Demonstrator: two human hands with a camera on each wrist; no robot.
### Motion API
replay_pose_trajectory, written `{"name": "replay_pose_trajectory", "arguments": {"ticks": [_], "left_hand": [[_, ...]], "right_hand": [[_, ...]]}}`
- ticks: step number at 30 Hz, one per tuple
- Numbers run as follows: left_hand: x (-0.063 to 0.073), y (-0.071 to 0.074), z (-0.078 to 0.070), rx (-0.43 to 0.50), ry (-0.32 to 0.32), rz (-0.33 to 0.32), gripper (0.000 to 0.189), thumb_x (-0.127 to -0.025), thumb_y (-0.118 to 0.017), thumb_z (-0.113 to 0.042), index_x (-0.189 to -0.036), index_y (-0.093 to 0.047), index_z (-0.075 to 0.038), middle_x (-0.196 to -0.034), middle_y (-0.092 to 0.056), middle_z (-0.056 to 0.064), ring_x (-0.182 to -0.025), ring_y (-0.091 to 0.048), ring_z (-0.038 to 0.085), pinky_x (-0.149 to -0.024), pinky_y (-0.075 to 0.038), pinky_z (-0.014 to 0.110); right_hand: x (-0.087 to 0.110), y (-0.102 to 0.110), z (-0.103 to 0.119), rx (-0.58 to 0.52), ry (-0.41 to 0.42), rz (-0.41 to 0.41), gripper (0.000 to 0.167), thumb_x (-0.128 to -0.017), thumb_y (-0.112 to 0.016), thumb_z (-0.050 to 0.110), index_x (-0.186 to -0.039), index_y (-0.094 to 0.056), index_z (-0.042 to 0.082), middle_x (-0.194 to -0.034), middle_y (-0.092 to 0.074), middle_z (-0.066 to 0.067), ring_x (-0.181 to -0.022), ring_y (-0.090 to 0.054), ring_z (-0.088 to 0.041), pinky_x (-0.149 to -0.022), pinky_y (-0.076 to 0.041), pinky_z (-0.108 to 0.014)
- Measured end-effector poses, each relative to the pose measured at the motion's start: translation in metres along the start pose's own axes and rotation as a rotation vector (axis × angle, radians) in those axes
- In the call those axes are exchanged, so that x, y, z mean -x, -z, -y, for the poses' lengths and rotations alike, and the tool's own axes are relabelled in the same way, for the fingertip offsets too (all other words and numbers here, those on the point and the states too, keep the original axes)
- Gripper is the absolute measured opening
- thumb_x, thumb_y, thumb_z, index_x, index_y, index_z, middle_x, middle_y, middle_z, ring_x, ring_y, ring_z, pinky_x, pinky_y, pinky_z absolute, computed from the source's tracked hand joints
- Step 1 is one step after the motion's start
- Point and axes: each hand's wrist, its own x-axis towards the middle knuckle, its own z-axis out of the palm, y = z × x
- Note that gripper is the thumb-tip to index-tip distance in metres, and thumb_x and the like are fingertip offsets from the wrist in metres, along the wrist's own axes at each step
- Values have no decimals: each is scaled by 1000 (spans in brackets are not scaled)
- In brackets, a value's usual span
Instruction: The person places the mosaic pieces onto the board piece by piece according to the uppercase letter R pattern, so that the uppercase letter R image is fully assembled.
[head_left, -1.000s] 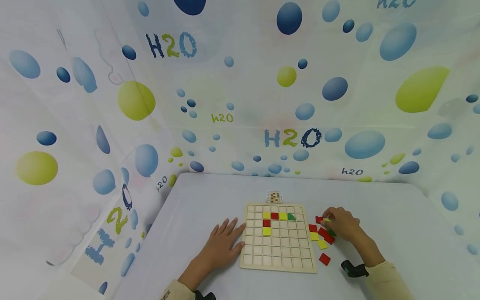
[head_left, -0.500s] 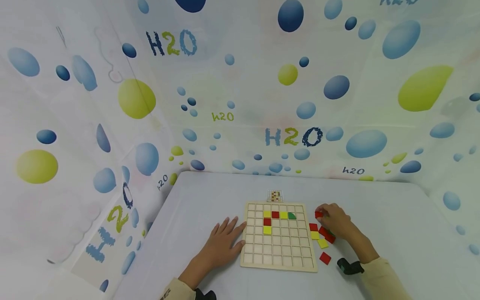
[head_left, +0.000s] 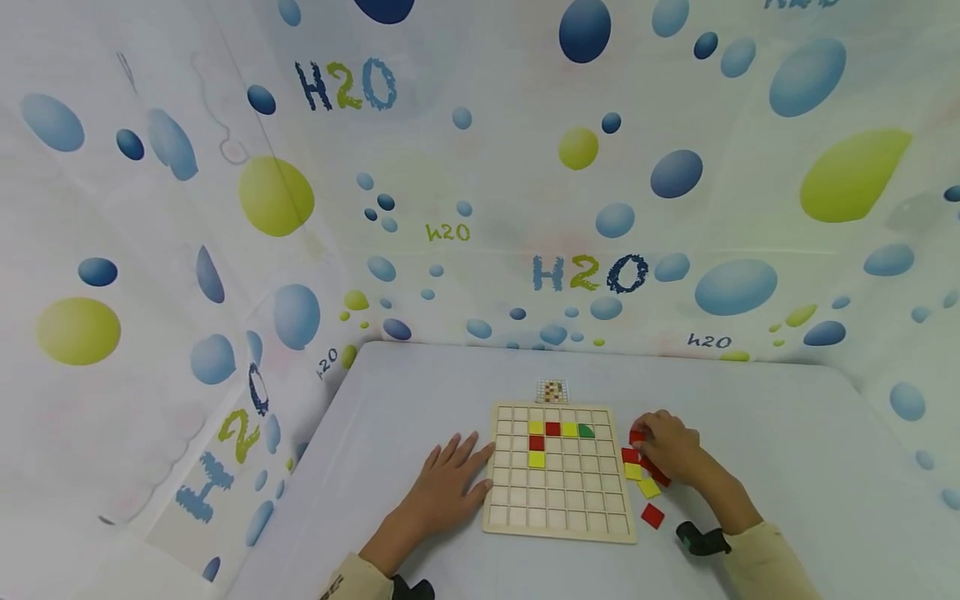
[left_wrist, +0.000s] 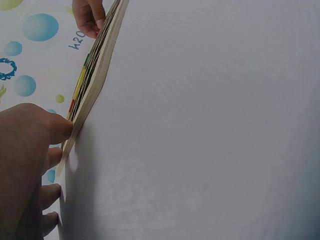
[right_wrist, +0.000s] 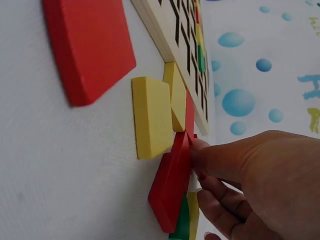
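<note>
A wooden grid board (head_left: 558, 492) lies flat on the table, with yellow, red and green tiles along one row and more red and yellow ones below it. My left hand (head_left: 447, 483) lies with fingers spread at the board's left edge; thumb and fingertips touch the rim (left_wrist: 95, 82). Right of the board, my right hand (head_left: 667, 446) pinches a red tile (head_left: 637, 437) between thumb and fingers. Under and beside that hand lie loose tiles: overlapping red ones (right_wrist: 170, 185), yellow ones (right_wrist: 151, 117), and a partly hidden green one (right_wrist: 181, 222).
A small printed pattern card (head_left: 552, 391) lies just beyond the board's far edge. One red tile (head_left: 652, 517) sits apart, nearer the front. A white curtain (head_left: 480, 167) printed with dots and lettering hangs behind the table and along its side.
My right hand has moved left from over the yellow and green tiles to the red tile, which shifted slightly away, then back. My left hand stays at the board.
</note>
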Motion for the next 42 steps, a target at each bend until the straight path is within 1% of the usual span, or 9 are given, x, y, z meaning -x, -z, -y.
{"name": "replay_pose_trajectory", "arguments": {"ticks": [5, 12, 16, 19, 26, 30, 33, 36, 42], "left_hand": [[-1, -1, 0, -10, 5, 7, 60, -107, -52, -50, -163, -44, -28, -172, -34, 7, -161, -25, 38, -125, -23, 67], [0, 0, -1, -4, 8, 16, 60, -107, -52, -49, -163, -44, -28, -172, -34, 7, -161, -25, 38, -125, -23, 68], [0, 1, -2, -3, 9, 18, 60, -107, -53, -49, -163, -44, -27, -172, -34, 8, -160, -25, 39, -125, -23, 68], [1, 2, -2, 2, 9, 17, 60, -107, -53, -48, -162, -45, -27, -172, -35, 9, -160, -25, 39, -125, -23, 68], [-1, -2, 0, 1, 7, 12, 60, -107, -52, -49, -163, -44, -28, -172, -34, 7, -161, -25, 38, -125, -22, 68], [-1, -3, 1, -4, 8, 13, 61, -107, -52, -50, -163, -43, -29, -172, -34, 7, -161, -25, 38, -125, -23, 68], [-1, -2, 2, -4, 5, 12, 60, -107, -51, -50, -163, -43, -29, -172, -34, 7, -161, -25, 38, -125, -22, 68], [-1, -1, 2, 1, -1, 7, 60, -107, -51, -50, -163, -43, -29, -172, -34, 7, -161, -25, 38, -125, -22, 68], [-1, -1, 2, 7, -8, 8, 60, -107, -51, -50, -163, -43, -28, -172, -34, 8, -160, -25, 39, -124, -23, 68]], "right_hand": [[1, 0, 7, -25, 19, -36, 33, -97, -75, 18, -123, -64, 1, -117, -62, -20, -106, -56, -35, -88, -47, -61], [0, 0, 30, -72, 74, -98, 31, -99, -74, 18, -124, -64, 2, -121, -62, -20, -110, -56, -36, -88, -46, -58], [-1, -6, 46, -90, 87, -91, 29, -100, -74, 19, -123, -64, 5, -121, -61, -16, -111, -56, -33, -91, -45, -56], [-2, -14, 59, -88, 82, -82, 27, -98, -76, 19, -120, -66, 7, -118, -62, -14, -110, -56, -31, -89, -45, -54], [3, -28, 90, -44, 111, -88, 24, -93, -81, 17, -114, -72, 10, -111, -64, -10, -103, -59, -28, -86, -49, -53], [5, -37, 106, -31, 132, -84, 24, -91, -84, 19, -111, -73, 12, -108, -65, -6, -99, -58, -23, -84, -49, -49], [6, -44, 114, -44, 153, -81, 24, -90, -85, 19, -110, -72, 15, -103, -65, -3, -97, -58, -20, -83, -47, -45], [8, -48, 120, -62, 184, -84, 21, -90, -85, 18, -104, -70, 16, -100, -64, -1, -96, -57, -18, -79, -45, -42], [12, -50, 125, -70, 211, -78, 15, -91, -84, 16, -97, -70, 19, -97, -62, 0, -94, -55, -18, -75, -41, -38]]}}
